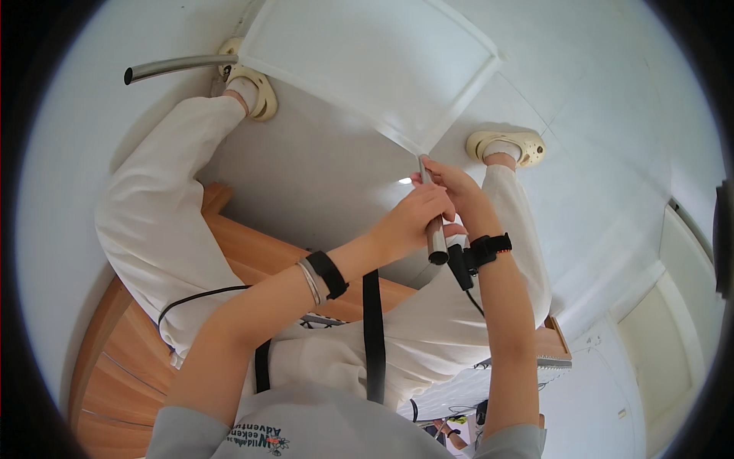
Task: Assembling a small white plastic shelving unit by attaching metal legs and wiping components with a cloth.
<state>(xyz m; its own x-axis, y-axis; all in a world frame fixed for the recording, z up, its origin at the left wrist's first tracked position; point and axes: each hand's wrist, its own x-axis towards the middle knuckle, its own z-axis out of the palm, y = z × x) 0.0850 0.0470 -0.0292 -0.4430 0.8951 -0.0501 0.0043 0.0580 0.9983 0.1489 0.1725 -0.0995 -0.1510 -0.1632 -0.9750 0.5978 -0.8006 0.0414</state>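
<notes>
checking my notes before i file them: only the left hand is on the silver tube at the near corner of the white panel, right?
Not only the left hand: the head view shows the right hand on the silver tube too, at the near corner of the white panel.

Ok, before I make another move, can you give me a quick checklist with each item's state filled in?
1. Left hand grips the metal tube: ok, closed round it.
2. Right hand supports the tube nearer the white panel: ok.
3. Tube lines up with the panel's near corner: ok.
4. Tube firmly fastened there: cannot tell, the joint is too small to judge.
5. Second tube at the panel's left corner: ok, it sticks out from there.
6. Left shoe clear of the panel: cannot tell, it sits close by that left corner.
</notes>
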